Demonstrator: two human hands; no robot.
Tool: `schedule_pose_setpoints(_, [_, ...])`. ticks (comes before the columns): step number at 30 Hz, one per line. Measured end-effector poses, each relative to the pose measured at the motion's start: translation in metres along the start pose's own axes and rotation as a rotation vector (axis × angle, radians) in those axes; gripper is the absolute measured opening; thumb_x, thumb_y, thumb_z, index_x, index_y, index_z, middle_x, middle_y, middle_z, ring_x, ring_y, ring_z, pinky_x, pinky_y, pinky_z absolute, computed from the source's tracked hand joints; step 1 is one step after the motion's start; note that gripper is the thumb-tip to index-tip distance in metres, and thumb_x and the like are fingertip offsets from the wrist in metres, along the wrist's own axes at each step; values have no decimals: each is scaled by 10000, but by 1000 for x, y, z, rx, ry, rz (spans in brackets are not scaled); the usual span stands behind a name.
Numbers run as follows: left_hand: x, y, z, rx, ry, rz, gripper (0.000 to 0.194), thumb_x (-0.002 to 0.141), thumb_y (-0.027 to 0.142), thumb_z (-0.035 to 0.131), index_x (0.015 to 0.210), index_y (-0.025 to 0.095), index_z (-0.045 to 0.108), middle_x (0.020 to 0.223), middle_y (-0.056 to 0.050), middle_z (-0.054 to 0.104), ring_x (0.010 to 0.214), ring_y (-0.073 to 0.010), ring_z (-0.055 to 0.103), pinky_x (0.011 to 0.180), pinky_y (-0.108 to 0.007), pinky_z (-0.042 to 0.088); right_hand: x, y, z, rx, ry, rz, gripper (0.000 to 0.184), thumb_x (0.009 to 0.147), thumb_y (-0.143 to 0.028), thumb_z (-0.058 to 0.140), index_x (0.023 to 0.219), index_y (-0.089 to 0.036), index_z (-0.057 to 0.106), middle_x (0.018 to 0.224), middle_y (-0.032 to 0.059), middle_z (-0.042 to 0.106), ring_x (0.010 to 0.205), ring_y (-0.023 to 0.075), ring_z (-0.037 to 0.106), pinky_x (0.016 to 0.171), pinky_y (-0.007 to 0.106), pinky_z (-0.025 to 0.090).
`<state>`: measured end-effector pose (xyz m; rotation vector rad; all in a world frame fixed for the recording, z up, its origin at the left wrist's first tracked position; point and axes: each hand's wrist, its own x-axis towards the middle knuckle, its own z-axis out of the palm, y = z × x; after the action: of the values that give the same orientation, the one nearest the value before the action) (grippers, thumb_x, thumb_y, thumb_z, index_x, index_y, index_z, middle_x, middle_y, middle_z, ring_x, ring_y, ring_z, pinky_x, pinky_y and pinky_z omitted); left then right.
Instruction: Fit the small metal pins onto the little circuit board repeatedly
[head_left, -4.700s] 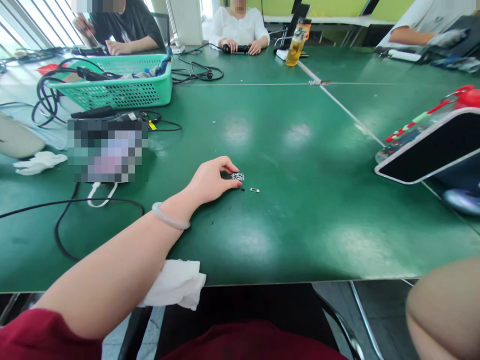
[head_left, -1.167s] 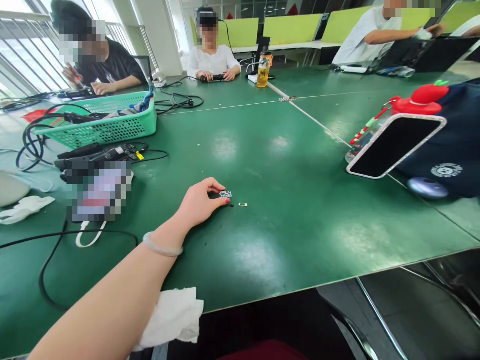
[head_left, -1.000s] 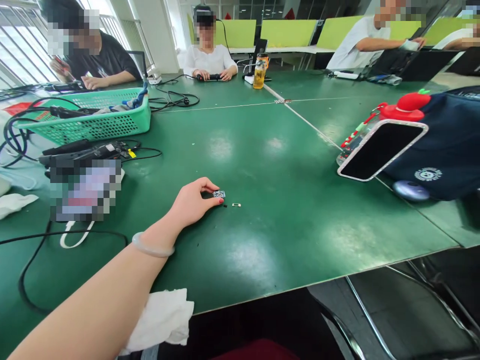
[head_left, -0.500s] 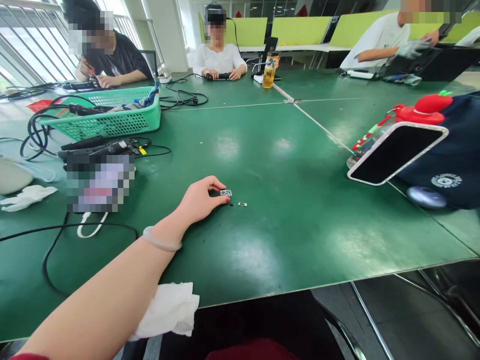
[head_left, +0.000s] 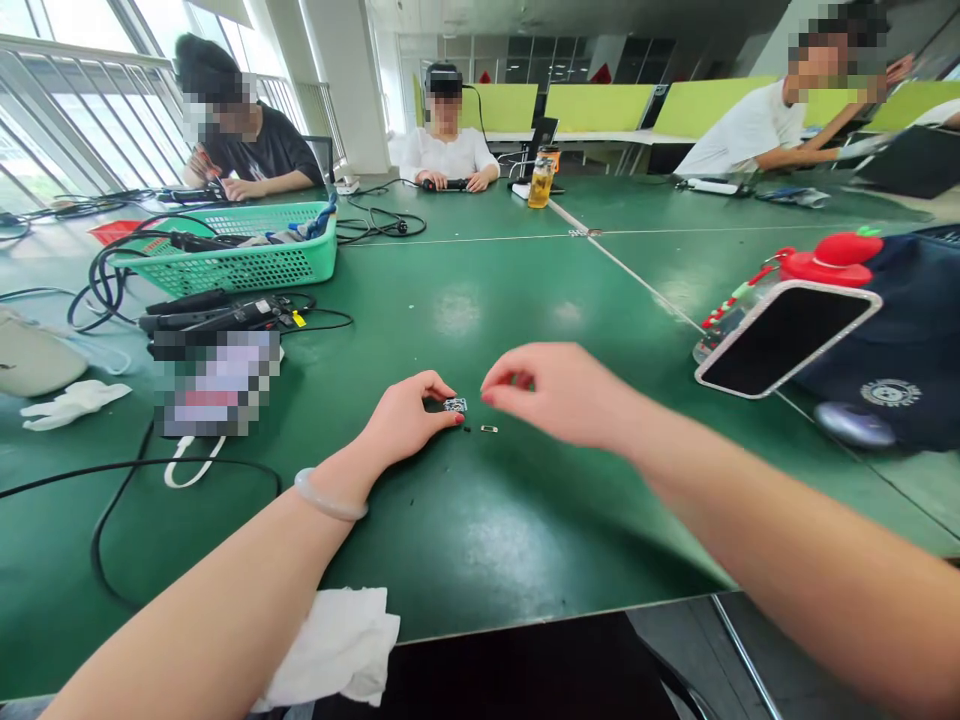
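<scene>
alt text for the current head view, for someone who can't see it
A person's left hand holds a small patterned piece on a green table, the right hand near it; a green basket stands beyond, at left.

Wears one bangle [head_left: 330, 497] around the left wrist [head_left: 361, 478], smooth, rounded and plain, in a milky, faintly translucent greyish white. Shows glossy red polish [head_left: 459, 419] on the thumbnail of the left grip [head_left: 411, 420] and a smaller, slightly blurred touch of red [head_left: 487, 397] at the thumb tip of the right grip [head_left: 559, 390]. Has the left forearm [head_left: 217, 590] and right forearm [head_left: 750, 530] bare for all the length in view, gradually narrowing toward the wrists, plus plain black cloth [head_left: 502, 675] over the lap.
</scene>
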<state>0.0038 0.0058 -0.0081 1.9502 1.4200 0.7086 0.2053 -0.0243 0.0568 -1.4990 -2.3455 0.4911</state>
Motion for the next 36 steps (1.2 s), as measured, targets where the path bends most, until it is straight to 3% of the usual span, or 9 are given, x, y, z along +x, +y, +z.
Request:
schedule_pose_setpoints(5, [1,1,-1,27,57,-35,218,653,355,702,782,222,586,877,-12,693,851,-196,626,793,-338,468,7,1,43,-160,-21,-24,179,836,-362,586,894,-217,673,888,23,622,779,151,577,664,271,424])
schedule_pose_setpoints(9, [3,-4,-1,-55,137,-70,249,647,363,713,777,210,567,902,-30,707,882,-202,635,833,-357,464,7,7,62,-196,-46,-74,155,870,-312,544,883,-210,660,894,23,619,831,156,586,702,273,425])
schedule_pose_setpoints(16, [6,-10,1,-138,123,-57,253,641,320,729,789,206,559,923,-30,713,876,-196,647,853,-372,464,6,15,68,-228,-22,-104,189,888,-187,471,798,-188,636,823,20,616,761,144,572,646,265,393])
schedule_pose_setpoints(20, [5,-4,1,-107,95,-37,269,623,344,745,771,205,568,919,-23,704,893,-195,635,871,-371,453,7,19,65,-154,120,-118,185,908,-221,468,821,-183,627,833,26,645,796,150,571,701,267,391])
schedule_pose_setpoints(25, [1,2,1,-24,86,-22,300,594,388,762,757,206,587,903,-17,682,920,-213,610,897,-392,431,7,20,65,-14,251,-138,141,891,-183,485,806,-174,597,771,12,646,703,123,543,676,239,382])
schedule_pose_setpoints(36, [-3,3,3,-3,120,20,367,537,437,790,742,204,593,1001,-39,653,1001,-243,586,933,-422,418,9,22,70,-57,297,-220,162,862,-157,492,713,-173,554,692,11,602,648,122,509,634,234,374])
